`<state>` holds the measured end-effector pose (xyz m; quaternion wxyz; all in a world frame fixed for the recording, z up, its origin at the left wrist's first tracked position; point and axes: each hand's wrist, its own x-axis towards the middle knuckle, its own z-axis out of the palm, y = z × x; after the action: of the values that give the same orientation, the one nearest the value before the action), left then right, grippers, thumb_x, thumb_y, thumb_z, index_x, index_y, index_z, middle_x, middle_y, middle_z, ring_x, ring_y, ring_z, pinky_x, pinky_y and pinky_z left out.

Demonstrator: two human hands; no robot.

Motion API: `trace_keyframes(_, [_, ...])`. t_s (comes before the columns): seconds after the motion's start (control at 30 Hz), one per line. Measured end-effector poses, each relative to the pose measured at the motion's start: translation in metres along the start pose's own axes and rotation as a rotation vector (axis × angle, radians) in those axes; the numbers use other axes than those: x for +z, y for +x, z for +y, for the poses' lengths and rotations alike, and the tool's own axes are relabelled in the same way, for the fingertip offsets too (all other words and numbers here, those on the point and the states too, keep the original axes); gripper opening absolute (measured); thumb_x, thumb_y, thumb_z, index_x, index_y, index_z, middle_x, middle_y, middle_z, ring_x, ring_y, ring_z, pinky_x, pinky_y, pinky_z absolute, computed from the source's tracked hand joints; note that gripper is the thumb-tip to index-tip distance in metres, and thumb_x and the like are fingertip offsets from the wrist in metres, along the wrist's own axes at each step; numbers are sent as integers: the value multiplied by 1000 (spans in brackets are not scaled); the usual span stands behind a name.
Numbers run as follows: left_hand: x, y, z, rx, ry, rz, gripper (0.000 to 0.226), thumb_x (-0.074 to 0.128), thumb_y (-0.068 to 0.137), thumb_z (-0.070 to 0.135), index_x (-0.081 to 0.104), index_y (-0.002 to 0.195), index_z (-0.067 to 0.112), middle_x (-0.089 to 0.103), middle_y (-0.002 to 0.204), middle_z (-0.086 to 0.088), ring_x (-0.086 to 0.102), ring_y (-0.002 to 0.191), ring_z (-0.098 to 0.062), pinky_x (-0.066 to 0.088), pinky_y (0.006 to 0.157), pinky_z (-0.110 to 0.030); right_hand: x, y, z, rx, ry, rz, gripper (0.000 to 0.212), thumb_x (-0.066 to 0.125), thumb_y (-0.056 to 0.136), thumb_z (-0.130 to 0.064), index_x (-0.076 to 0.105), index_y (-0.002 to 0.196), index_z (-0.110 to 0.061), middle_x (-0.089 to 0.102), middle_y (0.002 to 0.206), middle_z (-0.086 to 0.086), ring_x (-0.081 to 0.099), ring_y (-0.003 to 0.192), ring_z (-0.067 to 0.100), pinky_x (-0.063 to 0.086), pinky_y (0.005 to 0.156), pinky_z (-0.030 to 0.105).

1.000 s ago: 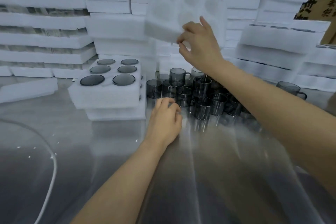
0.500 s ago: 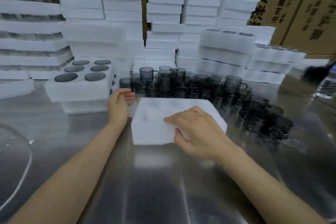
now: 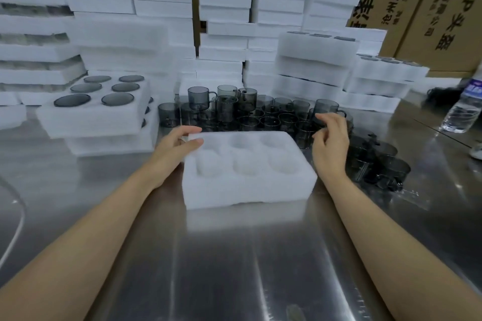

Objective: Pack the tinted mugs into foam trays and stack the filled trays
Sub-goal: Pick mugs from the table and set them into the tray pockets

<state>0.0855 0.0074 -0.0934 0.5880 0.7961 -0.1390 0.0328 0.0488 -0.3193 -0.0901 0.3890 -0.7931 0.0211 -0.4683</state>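
There were 1 empty foam tray (image 3: 247, 187) w/ 6 pockets (image 3: 246, 164), 1 top filled tray (image 3: 91, 122) w/ 6 tinted mugs (image 3: 117, 98), approx. 30+ loose mugs (image 3: 271, 114), 1 water bottle (image 3: 463, 109).

A steel table (image 3: 234, 268) spreads below and nearer than the left hand's (image 3: 174, 146) grip on the foam tray (image 3: 247, 185). Far right of that grip a clear water bottle (image 3: 463, 109) stands upright. Well to its left a white cable (image 3: 24, 214) curves. Printed cardboard boxes (image 3: 427, 8) rise behind, up to the right.
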Motion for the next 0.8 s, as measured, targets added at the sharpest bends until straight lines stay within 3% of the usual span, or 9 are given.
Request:
trace_keyframes(0.1, [-1,0,-1,18,-39,-10,38,69,63,59,66,99,49,57,86,-8,59,84,-21,45,83,-34,12,7,5,-70,-186,-19,44,41,91,4,52,131,-11,40,141,3,43,85,-1,41,70,20])
trace_keyframes(0.2, [-1,0,0,33,-62,-23,30,69,68,51,67,98,47,58,87,-11,60,87,-26,46,86,-37,21,15,14,-76,-392,-2,50,43,91,0,46,137,-19,34,148,-4,52,80,16,38,60,31])
trace_keyframes(0.37, [1,-1,2,33,-79,-36,24,67,73,42,68,97,42,57,90,-15,59,86,-25,45,87,-35,30,25,23,-93,-581,-30,53,44,92,-2,43,143,-16,43,145,3,55,111,22,33,77,35])
trace_keyframes(0.57, [1,-2,5,38,-56,-21,25,66,75,40,67,100,38,57,96,-32,58,93,-42,44,94,-49,32,29,23,-115,-581,-10,44,48,95,-5,49,139,-12,54,127,13,55,98,33,37,81,41])
trace_keyframes(0.8, [2,-3,6,35,-36,-23,30,65,75,43,66,104,35,55,102,-36,55,100,-45,42,97,-53,34,30,20,-75,-696,-69,50,44,95,-16,40,145,-14,37,148,10,50,114,31,34,89,42])
